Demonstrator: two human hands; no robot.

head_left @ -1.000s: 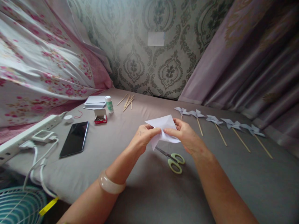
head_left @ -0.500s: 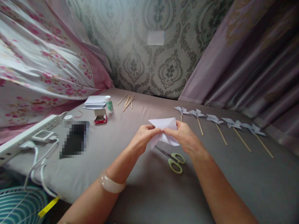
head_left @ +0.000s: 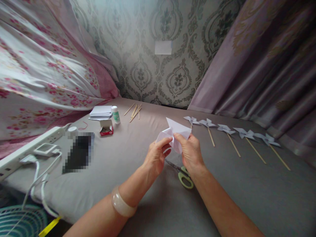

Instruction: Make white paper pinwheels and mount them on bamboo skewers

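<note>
Between my two hands is a white paper pinwheel point(head_left: 175, 127), its corners partly folded in toward the centre. My left hand point(head_left: 158, 154) pinches its left side, fingers closed on the paper near the middle. My right hand point(head_left: 191, 149) grips the right side, with the thumb pressed near the centre. One pointed corner sticks up above the hands. Below them a pair of scissors point(head_left: 185, 180) with pale green handles lies on the grey cloth, partly hidden by my right hand and wrist.
Finished pinwheels on sticks point(head_left: 225, 129) lie in a row at right. Loose wooden sticks point(head_left: 134, 112), a glue bottle point(head_left: 115, 115), stacked paper point(head_left: 100, 112) and a small red box point(head_left: 106, 128) sit at back left. A power strip point(head_left: 29, 149) and a blurred dark object point(head_left: 79, 152) lie nearer left.
The paper has turned in my hands, and a corner now points up. My left fingers have shifted lower on it, and my right thumb presses near the centre.
</note>
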